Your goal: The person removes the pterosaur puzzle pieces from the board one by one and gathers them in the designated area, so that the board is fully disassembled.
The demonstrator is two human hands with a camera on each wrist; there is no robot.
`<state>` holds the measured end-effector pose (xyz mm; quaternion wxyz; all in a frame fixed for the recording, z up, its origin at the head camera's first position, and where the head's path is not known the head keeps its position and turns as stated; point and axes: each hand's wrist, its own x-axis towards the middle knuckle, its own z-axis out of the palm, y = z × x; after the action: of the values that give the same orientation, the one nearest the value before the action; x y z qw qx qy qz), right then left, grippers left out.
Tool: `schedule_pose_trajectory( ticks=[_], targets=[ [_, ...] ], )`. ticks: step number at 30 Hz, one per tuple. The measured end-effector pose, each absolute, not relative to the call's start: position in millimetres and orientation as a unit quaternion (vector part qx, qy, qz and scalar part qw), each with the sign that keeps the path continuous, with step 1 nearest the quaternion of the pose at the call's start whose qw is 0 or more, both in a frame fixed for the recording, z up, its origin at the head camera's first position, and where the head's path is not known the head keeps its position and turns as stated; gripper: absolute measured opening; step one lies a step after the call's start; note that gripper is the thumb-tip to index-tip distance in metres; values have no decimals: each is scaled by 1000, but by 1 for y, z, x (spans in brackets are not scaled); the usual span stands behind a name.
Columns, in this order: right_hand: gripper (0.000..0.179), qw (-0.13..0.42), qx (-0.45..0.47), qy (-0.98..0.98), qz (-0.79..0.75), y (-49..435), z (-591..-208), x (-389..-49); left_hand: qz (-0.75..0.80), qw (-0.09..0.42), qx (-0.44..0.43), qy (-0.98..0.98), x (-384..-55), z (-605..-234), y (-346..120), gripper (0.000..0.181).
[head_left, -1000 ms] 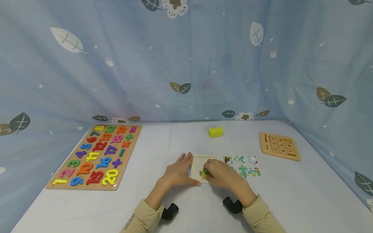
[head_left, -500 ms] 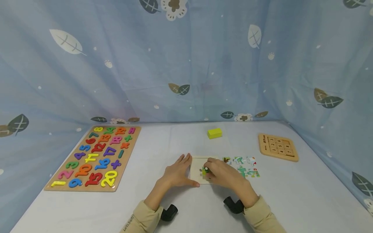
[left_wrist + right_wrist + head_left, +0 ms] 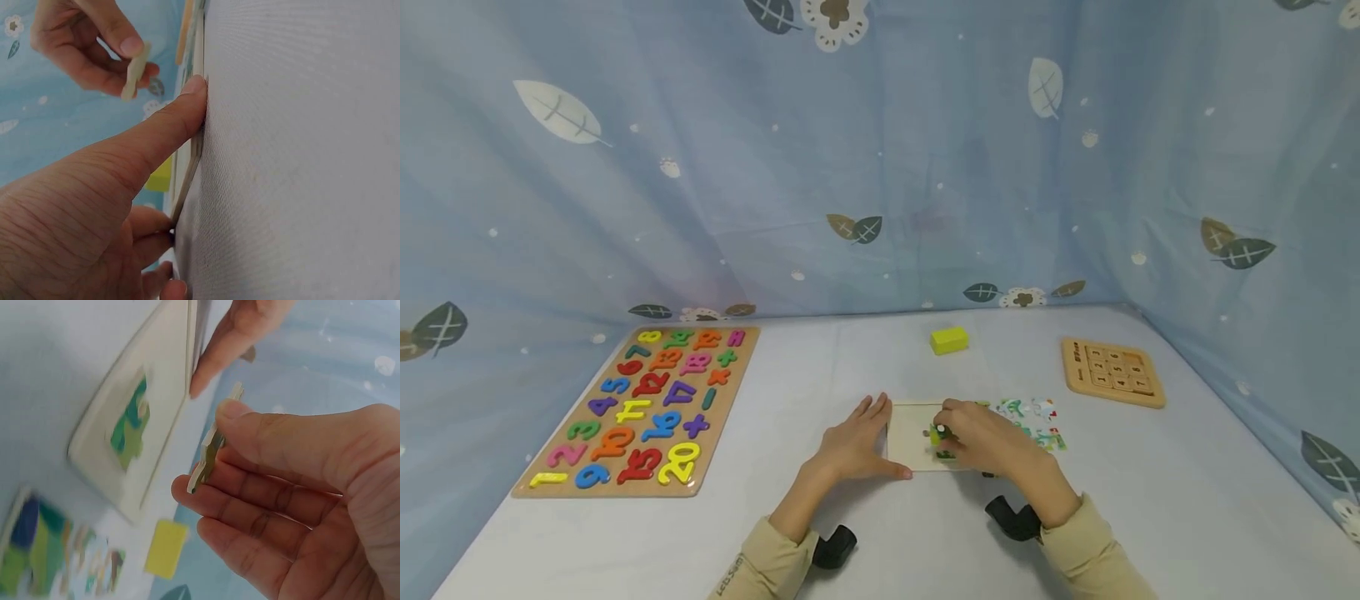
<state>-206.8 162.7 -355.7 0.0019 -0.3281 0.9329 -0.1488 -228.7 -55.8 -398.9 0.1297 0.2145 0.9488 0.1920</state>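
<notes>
A pale shallow puzzle tray (image 3: pixel 907 440) lies on the table. My left hand (image 3: pixel 853 442) rests spread against its left side, the thumb along the front edge and the other fingers straight. Above the tray, my right hand (image 3: pixel 981 437) pinches a small jigsaw piece (image 3: pixel 211 447) between thumb and fingertips; in the right wrist view it is edge-on and apart from the tray. One green printed jigsaw piece (image 3: pixel 132 428) lies inside the tray. To the right, several loose jigsaw pieces (image 3: pixel 1047 425) are spread out, partly hidden by my right hand.
At the left lies a large number board (image 3: pixel 718 400) with coloured digits. A yellow block (image 3: pixel 949 340) sits behind the tray. A wooden number slide puzzle (image 3: pixel 1112 372) stands at the back right. Patterned blue cloth (image 3: pixel 880 150) hangs behind the table.
My right hand has shifted a little to the right with its jigsaw piece, uncovering more of the tray. My left hand keeps its place, while the head view has drifted slightly.
</notes>
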Motion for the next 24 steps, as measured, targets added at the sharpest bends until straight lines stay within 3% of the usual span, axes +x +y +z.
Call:
schedule_pose_trajectory(
  ticks=[24],
  targets=[
    [10,17,-289,948,-131,213,-359,-187,204,126,212,948,-230,-400,-57,110]
  ],
)
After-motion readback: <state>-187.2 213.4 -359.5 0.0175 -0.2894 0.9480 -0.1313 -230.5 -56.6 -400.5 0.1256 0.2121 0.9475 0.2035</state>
